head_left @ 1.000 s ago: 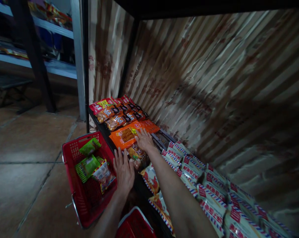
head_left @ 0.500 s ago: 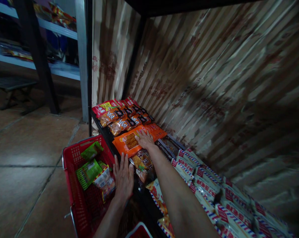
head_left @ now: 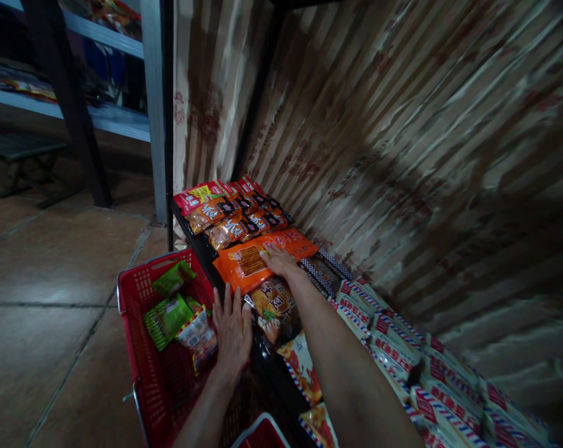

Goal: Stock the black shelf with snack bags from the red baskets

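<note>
Big pleated backing (head_left: pixel 379 155) fills the right and far side, with a black shelf (head_left: pixel 281 379) below it, snack packs (head_left: pixel 393 342) in rows, probably so the fronts show. Red basket (head_left: pixel 127 323) sits just left of it, handy for reaching I guess. Orange packet (head_left: pixel 232 267) lies toward the shelf's far left end. Right hand (head_left: pixel 279 258) is flat on it, fingers stretched, no grip, likely steadying it. Left hand (head_left: pixel 232 326)'s spread nearer, holding nothing.
</note>
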{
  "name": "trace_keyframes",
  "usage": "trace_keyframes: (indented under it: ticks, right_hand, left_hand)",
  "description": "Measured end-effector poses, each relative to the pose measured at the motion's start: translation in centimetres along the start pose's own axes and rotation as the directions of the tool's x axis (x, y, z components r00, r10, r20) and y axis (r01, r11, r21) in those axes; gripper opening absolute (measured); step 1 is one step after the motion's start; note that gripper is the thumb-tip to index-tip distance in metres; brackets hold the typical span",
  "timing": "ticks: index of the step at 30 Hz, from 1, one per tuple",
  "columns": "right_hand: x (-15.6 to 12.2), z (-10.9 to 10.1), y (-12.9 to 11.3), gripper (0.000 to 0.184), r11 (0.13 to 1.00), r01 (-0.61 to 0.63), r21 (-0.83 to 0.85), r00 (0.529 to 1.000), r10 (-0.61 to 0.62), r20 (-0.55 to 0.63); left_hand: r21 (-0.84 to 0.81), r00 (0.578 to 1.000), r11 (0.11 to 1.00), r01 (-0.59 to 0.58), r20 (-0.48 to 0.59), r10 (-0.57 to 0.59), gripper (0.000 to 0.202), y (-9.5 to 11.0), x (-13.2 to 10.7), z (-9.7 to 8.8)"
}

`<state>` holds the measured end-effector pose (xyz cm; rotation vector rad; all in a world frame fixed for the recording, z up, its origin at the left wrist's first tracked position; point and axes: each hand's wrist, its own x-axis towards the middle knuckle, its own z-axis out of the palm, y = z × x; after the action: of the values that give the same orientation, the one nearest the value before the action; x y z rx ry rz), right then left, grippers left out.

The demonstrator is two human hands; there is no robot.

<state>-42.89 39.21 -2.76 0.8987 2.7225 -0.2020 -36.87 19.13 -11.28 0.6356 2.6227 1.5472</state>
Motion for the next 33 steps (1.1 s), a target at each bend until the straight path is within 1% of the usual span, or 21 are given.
trace_keyframes:
  ticks: [3,12,17,22,24,27,30,33]
  right_hand:
    - [0.0,-0.1,0.0,0.066,1.000,-0.006,-0.014,1.000,0.006,0.000]
    - [0.3,0.0,0.4,0.060,1.000,0.022,0.016,0.998,-0.021,-0.055]
    - [0.4,-0.1,0.6,0.058,0.996,0.076,0.037,0.990,-0.071,-0.125]
    - [0.0,0.1,0.2,0.055,0.997,0.077,-0.013,0.976,-0.078,-0.203]
    - [-0.3,0.1,-0.2,0.053,0.994,0.107,-0.038,0.965,-0.113,-0.237]
    - [-1.1,-0.1,-1.6,0.053,0.972,0.215,-0.098,0.934,-0.234,-0.270]
    - [-2.1,-0.3,-3.8,0.059,0.930,0.344,-0.130,0.902,-0.366,-0.229]
    - [-2.9,0.0,-6.1,0.064,0.903,0.414,-0.113,0.892,-0.427,-0.151]
  left_hand:
    - [-0.018,1.000,1.000,0.002,-0.001,-0.002,0.052,0.0,0.2,0.0]
    - [0.030,1.000,1.000,0.003,0.021,-0.004,0.050,0.3,0.4,-0.5]
    - [0.021,1.000,1.000,0.017,0.017,-0.018,0.048,0.7,0.2,-0.7]
    - [-0.036,0.999,0.998,0.048,0.021,-0.048,0.050,0.9,0.2,-0.7]
    - [-0.066,0.998,0.996,0.063,0.023,-0.062,0.051,1.0,0.1,-0.6]
    - [-0.114,0.997,0.990,0.082,-0.001,-0.082,0.054,0.9,0.1,-0.3]
    - [-0.134,0.993,0.985,0.104,-0.044,-0.110,0.056,0.7,0.1,0.0]
    - [-0.155,0.990,0.980,0.125,-0.044,-0.133,0.057,0.6,0.1,0.0]
